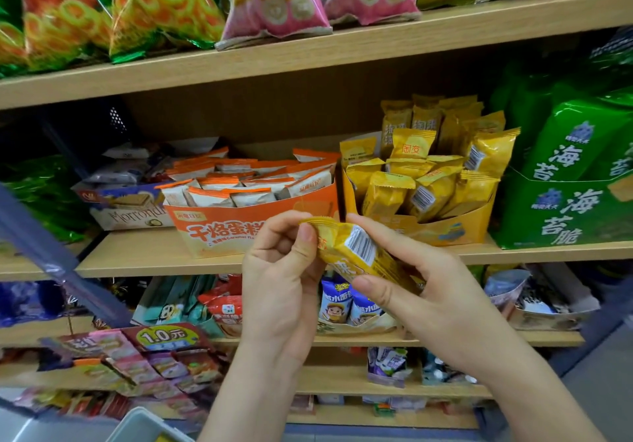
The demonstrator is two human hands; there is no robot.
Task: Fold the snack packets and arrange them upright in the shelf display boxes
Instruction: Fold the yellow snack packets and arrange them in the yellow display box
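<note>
Wooden shelf (pixel 154 253) carries the yellow display box (pixel 455 231), and just in front of it the left hand (pixel 284 270) pinches the top seam of a yellow packet (pixel 356 253) while the right hand (pixel 428 287) grips its lower end, likely steadying it for folding.

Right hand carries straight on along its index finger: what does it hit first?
The right hand would likely meet the orange display box, near its right front corner, beside the yellow display box; depth unclear.

yellow packet (pixel 360 247) | tilted, barcode up | in front of yellow display box (pixel 455 230)
</note>
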